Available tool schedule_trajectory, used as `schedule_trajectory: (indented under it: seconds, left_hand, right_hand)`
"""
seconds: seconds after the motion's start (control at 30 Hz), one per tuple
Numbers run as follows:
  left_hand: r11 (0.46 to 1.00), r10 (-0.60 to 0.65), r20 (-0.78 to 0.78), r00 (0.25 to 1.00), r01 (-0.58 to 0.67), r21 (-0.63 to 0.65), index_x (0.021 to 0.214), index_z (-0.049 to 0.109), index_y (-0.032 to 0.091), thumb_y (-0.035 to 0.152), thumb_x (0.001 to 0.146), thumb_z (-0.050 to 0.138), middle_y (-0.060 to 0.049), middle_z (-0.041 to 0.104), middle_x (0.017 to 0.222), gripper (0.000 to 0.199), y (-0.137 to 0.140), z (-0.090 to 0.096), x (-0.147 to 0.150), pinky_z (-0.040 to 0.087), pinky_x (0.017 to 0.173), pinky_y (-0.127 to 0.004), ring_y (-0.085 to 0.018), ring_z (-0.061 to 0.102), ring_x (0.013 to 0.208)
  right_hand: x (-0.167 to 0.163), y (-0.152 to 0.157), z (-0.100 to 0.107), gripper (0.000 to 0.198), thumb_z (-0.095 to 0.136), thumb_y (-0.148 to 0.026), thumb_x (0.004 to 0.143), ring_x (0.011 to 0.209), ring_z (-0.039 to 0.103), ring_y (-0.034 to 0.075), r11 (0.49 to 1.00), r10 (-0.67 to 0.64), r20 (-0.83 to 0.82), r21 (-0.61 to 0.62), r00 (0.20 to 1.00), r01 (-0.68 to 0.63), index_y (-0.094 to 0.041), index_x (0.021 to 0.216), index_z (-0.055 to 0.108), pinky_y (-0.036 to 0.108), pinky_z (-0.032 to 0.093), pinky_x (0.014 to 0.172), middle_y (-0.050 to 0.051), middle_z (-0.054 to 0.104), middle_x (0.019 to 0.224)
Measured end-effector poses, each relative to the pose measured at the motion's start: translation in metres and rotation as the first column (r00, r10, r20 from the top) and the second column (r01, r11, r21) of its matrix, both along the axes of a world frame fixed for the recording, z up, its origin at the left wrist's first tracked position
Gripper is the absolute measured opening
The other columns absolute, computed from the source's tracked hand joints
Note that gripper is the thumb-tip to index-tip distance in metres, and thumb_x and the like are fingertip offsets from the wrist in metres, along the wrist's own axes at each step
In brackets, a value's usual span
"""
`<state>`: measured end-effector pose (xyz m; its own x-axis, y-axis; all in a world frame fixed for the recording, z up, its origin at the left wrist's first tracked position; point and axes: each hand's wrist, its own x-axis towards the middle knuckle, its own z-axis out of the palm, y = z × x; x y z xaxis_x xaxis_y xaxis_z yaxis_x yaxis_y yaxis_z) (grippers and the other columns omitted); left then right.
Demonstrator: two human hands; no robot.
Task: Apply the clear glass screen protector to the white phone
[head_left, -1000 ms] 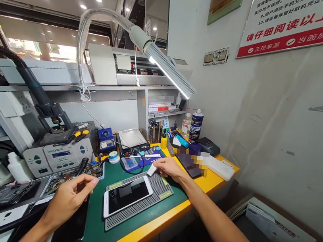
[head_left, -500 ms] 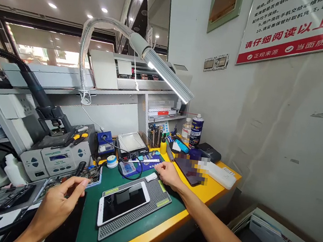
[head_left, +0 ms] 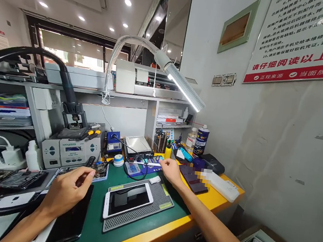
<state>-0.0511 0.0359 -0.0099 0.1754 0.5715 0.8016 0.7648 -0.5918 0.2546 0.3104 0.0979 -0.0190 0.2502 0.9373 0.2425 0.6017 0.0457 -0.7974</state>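
Observation:
My left hand (head_left: pixel 69 188) hovers above a black phone (head_left: pixel 71 220), its fingers curled and thumb and forefinger close together. Anything in that pinch is too small to make out. My right hand (head_left: pixel 170 171) is pinched near the right end of a slim white stick (head_left: pixel 147 163); whether it grips the stick I cannot tell. Between the hands a white-framed phone (head_left: pixel 129 200) lies screen up on a grey perforated pad (head_left: pixel 138 218), at a slant. A small white piece (head_left: pixel 154 180) rests on the pad's far edge, just below my right hand.
A green mat (head_left: pixel 93 207) covers the yellow-edged bench. Behind stand a grey rework station (head_left: pixel 71 150), a blue soldering unit (head_left: pixel 114 142), a round tin (head_left: pixel 118 160) and a yellow bottle (head_left: pixel 168 151). A dark phone (head_left: pixel 193 179) and white box (head_left: pixel 221 185) lie right. A lamp (head_left: pixel 184 86) hangs overhead.
The camera view has turned slightly left and up. My right hand has moved slightly, its fingertips now level with the white stick's end. My left hand keeps its curled shape; the white-framed phone stays put.

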Motion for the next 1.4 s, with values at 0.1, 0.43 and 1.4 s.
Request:
schedule_trajectory:
  seconds: [0.1,0.43,1.4]
  left_hand:
    - [0.999,-0.006,-0.016,1.000,0.007,0.032,0.086,0.068,0.022,0.036,0.095,0.053,0.004,0.068,0.068,0.022,0.004,-0.001,-0.005,0.045,0.057,-0.020,-0.011,0.061,0.056]
    - [0.996,0.009,-0.066,0.998,-0.003,0.092,0.084,0.065,0.023,0.029,0.097,0.050,0.006,0.064,0.064,0.020,0.007,-0.004,-0.011,0.041,0.056,-0.023,-0.011,0.060,0.055]
    - [0.996,-0.040,-0.004,0.999,0.040,-0.078,0.082,0.066,0.021,0.032,0.096,0.050,0.002,0.063,0.067,0.024,-0.006,0.002,0.007,0.040,0.059,-0.026,-0.013,0.056,0.058]
  right_hand:
    - [-0.005,0.027,0.025,0.028,0.063,-0.037,0.100,0.099,0.067,0.021,0.998,-0.057,0.131,-0.007,0.990,0.059,-0.016,0.118,0.065,0.041,0.058,0.086,0.008,0.067,0.117]
    - [-0.036,0.088,0.056,0.034,0.065,-0.036,0.099,0.108,0.066,0.024,0.976,-0.144,0.403,-0.094,0.904,0.197,-0.016,0.126,0.062,0.045,0.057,0.092,0.011,0.064,0.127]
    - [-0.050,0.039,0.068,0.029,0.065,-0.043,0.095,0.072,0.070,0.016,0.912,0.107,-0.434,0.401,0.895,0.086,-0.013,0.096,0.065,0.027,0.056,0.058,0.005,0.071,0.090]
